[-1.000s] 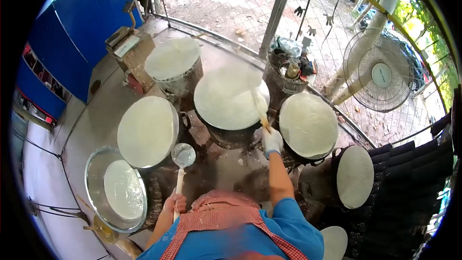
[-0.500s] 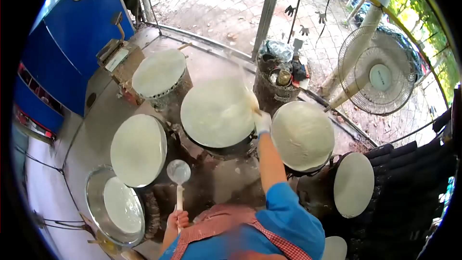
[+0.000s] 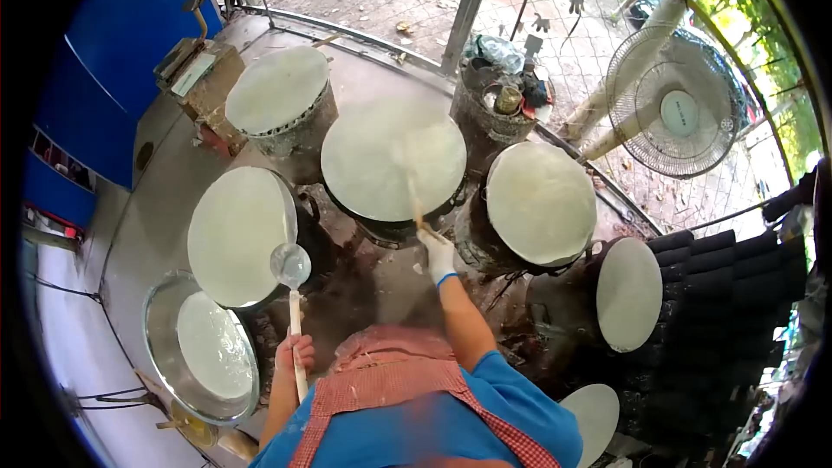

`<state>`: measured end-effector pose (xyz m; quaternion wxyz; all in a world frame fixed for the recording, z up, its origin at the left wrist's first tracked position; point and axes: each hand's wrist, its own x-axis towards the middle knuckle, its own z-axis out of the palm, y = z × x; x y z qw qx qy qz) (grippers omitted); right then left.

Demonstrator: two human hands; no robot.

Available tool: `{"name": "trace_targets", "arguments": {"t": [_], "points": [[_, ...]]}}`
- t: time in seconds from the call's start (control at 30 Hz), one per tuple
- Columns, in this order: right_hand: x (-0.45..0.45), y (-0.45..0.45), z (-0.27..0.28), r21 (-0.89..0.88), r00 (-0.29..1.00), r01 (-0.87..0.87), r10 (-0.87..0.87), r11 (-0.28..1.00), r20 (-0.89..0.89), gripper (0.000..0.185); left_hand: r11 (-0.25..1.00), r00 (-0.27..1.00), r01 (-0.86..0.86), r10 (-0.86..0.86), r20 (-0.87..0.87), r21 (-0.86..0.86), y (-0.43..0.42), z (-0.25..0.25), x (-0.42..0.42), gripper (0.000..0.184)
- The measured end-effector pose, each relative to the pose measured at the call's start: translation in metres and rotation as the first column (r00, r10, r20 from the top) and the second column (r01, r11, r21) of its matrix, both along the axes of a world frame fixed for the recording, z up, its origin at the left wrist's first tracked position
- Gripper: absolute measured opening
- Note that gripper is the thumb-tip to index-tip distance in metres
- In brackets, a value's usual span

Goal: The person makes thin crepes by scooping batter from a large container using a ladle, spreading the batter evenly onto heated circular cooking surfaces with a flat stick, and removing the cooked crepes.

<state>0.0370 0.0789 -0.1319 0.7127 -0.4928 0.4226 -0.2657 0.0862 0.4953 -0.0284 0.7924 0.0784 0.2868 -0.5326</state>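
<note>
My left hand [image 3: 295, 354] is wrapped round the handle of a ladle [image 3: 290, 266]. The ladle's bowl overlaps the right edge of the left round pan [image 3: 234, 238] in the view; whether they touch I cannot tell. My right hand [image 3: 436, 253], in a white glove, grips the wooden handle of a spreader [image 3: 413, 186]. Its blurred head lies over the pale sheet on the centre pan [image 3: 373, 160]. To the right is another coated round pan [image 3: 542, 204]. A metal basin [image 3: 160, 338] with white batter stands at the lower left.
Behind are another round pan [image 3: 277, 91] and a drum topped with clutter [image 3: 490, 113]. A fan [image 3: 679, 113] stands by the mesh fence at right. Further pans [image 3: 629, 295] and stacked dark cylinders [image 3: 719, 312] are at the right; a blue panel [image 3: 130, 35] is at upper left.
The spreader has swept from the centre pan's right side toward its middle, with my right hand now below the pan's front edge. The ladle has shifted left and up. The camera view has shifted.
</note>
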Motion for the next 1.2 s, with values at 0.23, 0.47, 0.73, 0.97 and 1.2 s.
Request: {"name": "trace_targets", "arguments": {"t": [0.23, 0.47, 0.73, 0.97, 1.2], "points": [[-0.002, -0.09, 0.065, -0.289, 0.936, -0.11, 0.002, 0.951, -0.351, 0.029, 0.996, 0.999, 0.022, -0.024, -0.023, -0.091, -0.008, 0.003, 0.009, 0.032], [-0.008, -0.088, 0.097, -0.574, 0.564, -0.78, -0.117, 0.25, -0.817, 0.026, 0.988, 0.981, 0.115, -0.129, -0.147, -0.099, -0.039, -0.048, 0.068, 0.031], [-0.052, -0.073, 0.065, -0.626, 0.578, -0.71, -0.241, 0.323, -0.78, 0.029, 0.95, 0.941, 0.032, -0.133, 0.311, 0.311, -0.205, -0.008, 0.147, 0.031], [-0.061, 0.005, 0.062, -0.483, 0.475, -0.737, -0.146, 0.472, -0.868, 0.036, 0.813, 0.842, 0.0, -0.314, 0.439, 0.582, -0.306, -0.004, 0.119, 0.029], [-0.07, 0.052, 0.112, -0.808, 0.889, -0.388, -0.05, 0.443, -0.454, 0.029, 0.948, 0.891, 0.206, -0.284, 0.355, 0.244, -0.19, 0.005, 0.093, 0.047]]}}
